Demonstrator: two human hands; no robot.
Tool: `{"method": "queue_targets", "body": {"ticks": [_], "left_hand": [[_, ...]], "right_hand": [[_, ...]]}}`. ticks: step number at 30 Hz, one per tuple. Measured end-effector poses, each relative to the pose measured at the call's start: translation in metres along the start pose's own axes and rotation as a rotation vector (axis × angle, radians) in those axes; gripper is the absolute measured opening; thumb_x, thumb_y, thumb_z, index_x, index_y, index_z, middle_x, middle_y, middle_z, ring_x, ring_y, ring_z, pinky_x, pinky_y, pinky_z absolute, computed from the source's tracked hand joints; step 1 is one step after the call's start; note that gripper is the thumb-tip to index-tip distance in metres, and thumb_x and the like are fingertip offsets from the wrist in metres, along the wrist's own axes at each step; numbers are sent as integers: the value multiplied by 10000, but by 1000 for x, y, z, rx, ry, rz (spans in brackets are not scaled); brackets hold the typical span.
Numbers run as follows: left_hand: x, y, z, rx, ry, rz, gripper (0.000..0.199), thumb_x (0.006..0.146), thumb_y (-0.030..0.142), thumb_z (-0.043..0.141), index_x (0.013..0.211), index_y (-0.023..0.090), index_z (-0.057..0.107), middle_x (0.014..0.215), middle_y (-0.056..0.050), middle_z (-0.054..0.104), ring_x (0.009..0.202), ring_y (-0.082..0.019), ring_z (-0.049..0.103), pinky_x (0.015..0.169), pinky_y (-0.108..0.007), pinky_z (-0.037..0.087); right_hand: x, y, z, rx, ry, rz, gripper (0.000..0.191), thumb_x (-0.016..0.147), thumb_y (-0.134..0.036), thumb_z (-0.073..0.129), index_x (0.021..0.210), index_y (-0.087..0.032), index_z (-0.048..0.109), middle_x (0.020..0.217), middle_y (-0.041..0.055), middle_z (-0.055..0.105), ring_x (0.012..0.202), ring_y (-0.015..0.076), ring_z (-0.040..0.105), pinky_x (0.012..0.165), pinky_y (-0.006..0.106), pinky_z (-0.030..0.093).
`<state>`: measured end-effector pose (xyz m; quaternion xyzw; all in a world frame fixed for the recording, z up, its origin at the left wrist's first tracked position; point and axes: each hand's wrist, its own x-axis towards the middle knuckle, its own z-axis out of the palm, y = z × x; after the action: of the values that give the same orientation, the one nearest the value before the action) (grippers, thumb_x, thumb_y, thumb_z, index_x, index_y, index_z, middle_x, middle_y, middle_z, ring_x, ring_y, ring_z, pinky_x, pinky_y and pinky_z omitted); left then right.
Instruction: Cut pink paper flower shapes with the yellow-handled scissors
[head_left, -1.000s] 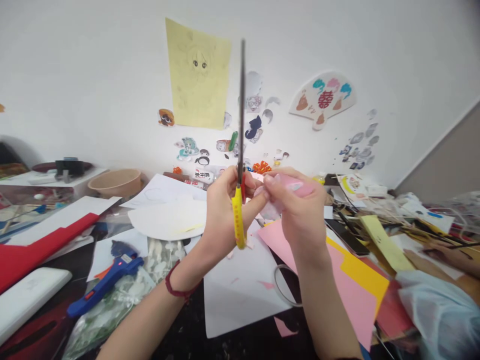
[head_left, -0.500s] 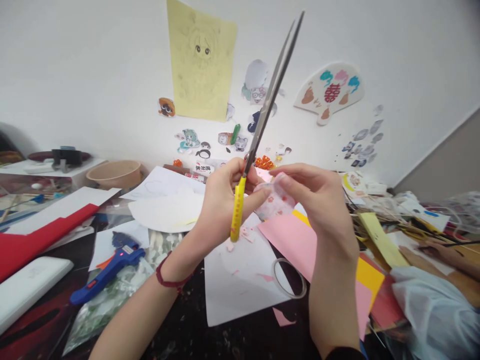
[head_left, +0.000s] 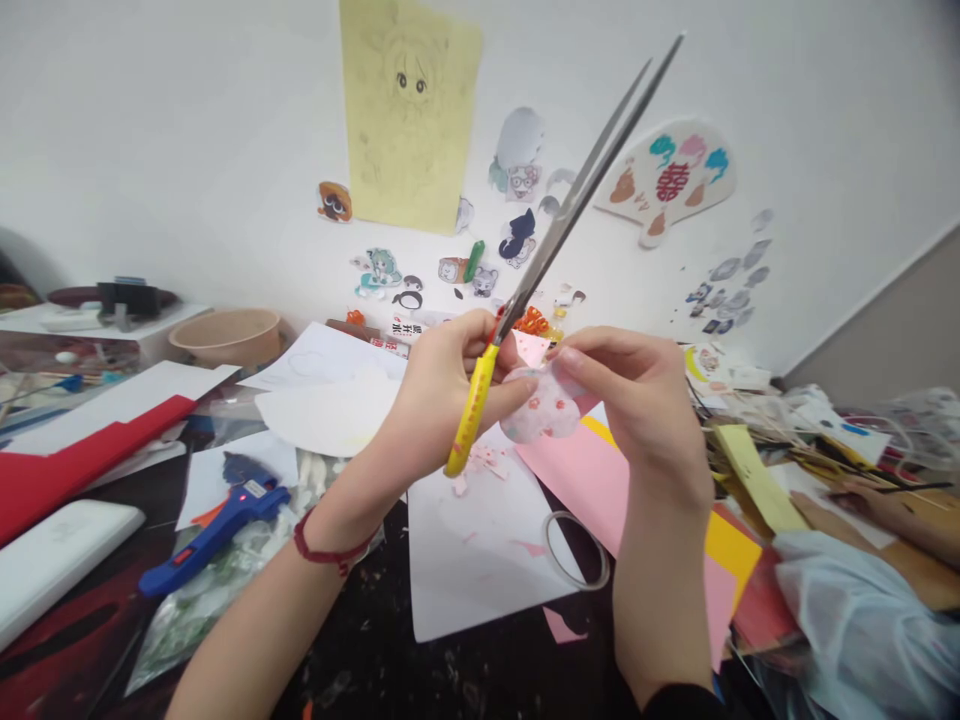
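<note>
My left hand (head_left: 442, 395) is wrapped round the yellow-handled scissors (head_left: 475, 408), whose long blades point up and to the right, slightly parted. Its thumb also rests on a small pale paper piece (head_left: 541, 412) with scalloped edges and red flower marks. The fingers of my right hand (head_left: 634, 395) pinch the same piece at its upper right edge. Beneath the hands lie a white sheet (head_left: 480, 570) with pink scraps (head_left: 484, 462), pink paper (head_left: 577, 475) and a roll of tape (head_left: 576, 550).
A blue glue gun (head_left: 217, 535) lies on a plastic bag at the left, near a white box-like object (head_left: 64, 565) and red paper (head_left: 82, 455). Another person's hand (head_left: 885, 505) and pale blue sleeve (head_left: 862, 610) are at the right. Drawings cover the wall.
The scissors have tilted further right, with their handle lower left. The pale paper piece has turned and now shows more of its face between my hands.
</note>
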<state>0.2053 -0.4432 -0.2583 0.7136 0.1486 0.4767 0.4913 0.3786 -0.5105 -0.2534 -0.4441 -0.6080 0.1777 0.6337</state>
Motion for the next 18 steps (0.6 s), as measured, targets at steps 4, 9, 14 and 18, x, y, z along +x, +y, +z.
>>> {"method": "queue_targets", "body": {"ticks": [4,9,14,18], "left_hand": [[-1,2,-4,33,-12,-5,243,681,108,750,730,192,528,632,31,549,519,-112,529,466,-233,405],[-1,2,-8,81,-31,8,229,681,117,764,722,184,549,645,6,599,544,-113,521,461,-220,389],[0,1,-11,13,-48,-3,233,677,117,772,738,187,559,657,0,620,548,-124,555,465,-223,425],[1,1,-12,-17,-53,-12,248,666,108,777,738,193,556,656,-2,630,551,-134,570,473,-232,440]], "right_hand": [[-2,-1,-6,-37,-157,83,174,782,-374,819,780,-205,774,675,17,690,549,109,574,491,243,484],[-3,0,-5,-27,-174,70,180,781,-368,819,759,-199,761,658,16,673,537,112,572,472,239,468],[-2,-1,0,-32,-159,28,160,776,-356,824,754,-208,767,660,9,669,535,106,569,449,227,448],[-3,-1,4,-28,-118,-6,141,762,-354,836,757,-224,780,687,12,684,542,108,571,440,228,446]]}}
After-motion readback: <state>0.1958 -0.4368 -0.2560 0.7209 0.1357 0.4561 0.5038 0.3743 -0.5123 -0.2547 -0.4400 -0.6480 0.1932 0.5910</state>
